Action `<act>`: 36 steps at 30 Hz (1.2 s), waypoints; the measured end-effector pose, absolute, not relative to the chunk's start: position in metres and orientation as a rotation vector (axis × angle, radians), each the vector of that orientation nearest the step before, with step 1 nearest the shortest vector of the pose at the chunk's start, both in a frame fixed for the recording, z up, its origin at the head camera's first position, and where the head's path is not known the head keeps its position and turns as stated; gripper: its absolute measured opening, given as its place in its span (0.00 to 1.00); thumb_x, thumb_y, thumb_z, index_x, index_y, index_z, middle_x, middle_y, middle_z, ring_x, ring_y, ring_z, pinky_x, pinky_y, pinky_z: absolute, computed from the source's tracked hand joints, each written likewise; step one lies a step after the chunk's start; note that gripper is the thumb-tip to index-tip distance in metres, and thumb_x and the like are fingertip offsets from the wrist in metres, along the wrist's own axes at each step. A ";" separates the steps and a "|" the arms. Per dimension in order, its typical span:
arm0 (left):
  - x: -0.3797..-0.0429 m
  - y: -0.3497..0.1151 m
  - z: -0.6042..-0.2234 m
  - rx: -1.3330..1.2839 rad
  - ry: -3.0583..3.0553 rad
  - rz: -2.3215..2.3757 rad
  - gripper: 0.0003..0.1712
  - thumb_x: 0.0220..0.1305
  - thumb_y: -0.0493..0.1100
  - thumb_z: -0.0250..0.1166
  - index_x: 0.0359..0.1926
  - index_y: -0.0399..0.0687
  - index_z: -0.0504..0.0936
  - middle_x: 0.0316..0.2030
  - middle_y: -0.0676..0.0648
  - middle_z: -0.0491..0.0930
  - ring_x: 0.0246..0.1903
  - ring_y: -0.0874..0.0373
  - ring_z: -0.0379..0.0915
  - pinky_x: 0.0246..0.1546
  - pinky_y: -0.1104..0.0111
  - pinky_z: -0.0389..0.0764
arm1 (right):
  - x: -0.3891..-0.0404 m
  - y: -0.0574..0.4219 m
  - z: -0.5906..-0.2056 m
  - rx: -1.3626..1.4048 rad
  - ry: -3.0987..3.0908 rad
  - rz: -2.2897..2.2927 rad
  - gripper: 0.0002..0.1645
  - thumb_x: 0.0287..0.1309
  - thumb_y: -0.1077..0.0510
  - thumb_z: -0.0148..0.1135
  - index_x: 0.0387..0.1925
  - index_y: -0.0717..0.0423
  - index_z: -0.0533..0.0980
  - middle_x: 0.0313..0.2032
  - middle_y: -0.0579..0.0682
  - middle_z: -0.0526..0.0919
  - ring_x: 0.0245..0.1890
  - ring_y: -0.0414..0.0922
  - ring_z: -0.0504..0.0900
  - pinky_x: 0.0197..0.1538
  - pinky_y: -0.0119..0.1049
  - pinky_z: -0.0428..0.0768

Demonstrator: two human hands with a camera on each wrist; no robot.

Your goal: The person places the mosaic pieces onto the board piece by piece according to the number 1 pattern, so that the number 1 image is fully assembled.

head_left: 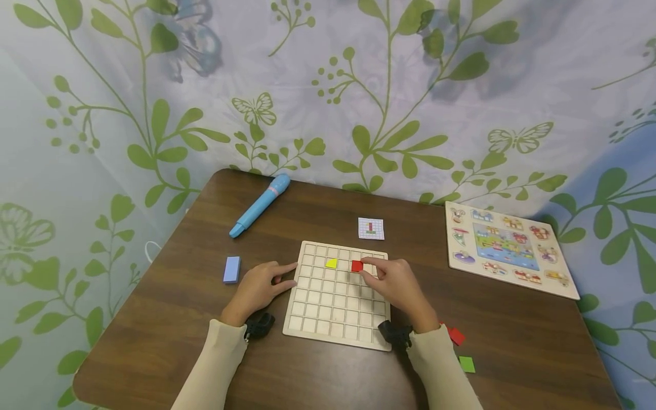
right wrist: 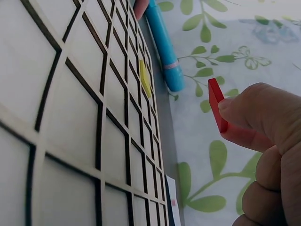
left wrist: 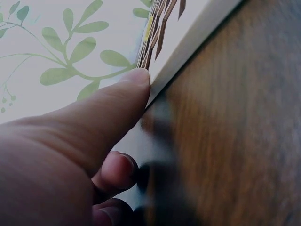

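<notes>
A pale wooden grid board lies on the brown table. My left hand touches the board's left edge with thumb and index finger; the thumb shows against that edge in the left wrist view. Between the thumb and index finger of my right hand I pinch a thin red square tile. In the right wrist view the red tile is held just above the grid. A yellow tile with one slanted side sits in a cell of the upper rows.
Behind the board lies a small pattern card. A blue microphone-shaped object and a blue block are on the left. To the right are a picture puzzle board, red tiles and a green tile near my right sleeve.
</notes>
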State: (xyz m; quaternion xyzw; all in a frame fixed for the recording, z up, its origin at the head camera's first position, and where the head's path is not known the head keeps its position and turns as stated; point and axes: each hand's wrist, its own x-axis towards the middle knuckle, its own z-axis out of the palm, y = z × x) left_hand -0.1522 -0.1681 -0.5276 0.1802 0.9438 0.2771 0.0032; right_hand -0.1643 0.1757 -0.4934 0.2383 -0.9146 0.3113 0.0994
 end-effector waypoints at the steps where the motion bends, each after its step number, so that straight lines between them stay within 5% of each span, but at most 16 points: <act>1: -0.152 -0.168 -0.527 0.562 2.958 0.868 0.29 0.66 0.57 0.70 0.66 0.61 0.81 0.23 0.59 0.65 0.21 0.64 0.57 0.26 0.69 0.63 | -0.166 0.174 -0.494 0.709 -2.698 0.933 0.15 0.58 0.57 0.75 0.47 0.54 0.88 0.13 0.33 0.55 0.15 0.29 0.50 0.20 0.30 0.55; 36: -0.154 -0.169 -0.528 0.552 2.957 0.867 0.29 0.66 0.57 0.71 0.66 0.61 0.81 0.23 0.59 0.64 0.21 0.63 0.56 0.26 0.69 0.63 | -0.193 0.152 -0.529 0.619 -2.791 1.200 0.14 0.62 0.56 0.72 0.48 0.55 0.88 0.13 0.36 0.59 0.16 0.33 0.56 0.23 0.32 0.59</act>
